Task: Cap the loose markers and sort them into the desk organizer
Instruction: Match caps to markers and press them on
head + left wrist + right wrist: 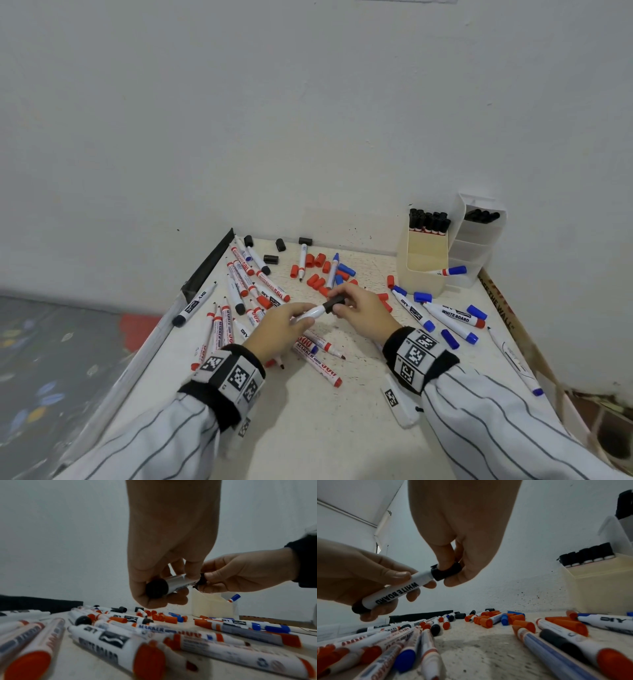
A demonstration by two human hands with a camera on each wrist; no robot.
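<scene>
Nearest the wearer, left hand [281, 329] wraps the black marker [397, 592] barrel, held level above the table [308, 428] so the tip end faces right. Right hand [363, 313] pinches the black cap [446, 571] at that end; likely seating it, judging from the meeting edges. Beyond the marker lie loose red caps [317, 274] and uncapped markers. Farther right of it stands the desk organizer [424, 270], black markers upright inside, probably this one's destination.
</scene>
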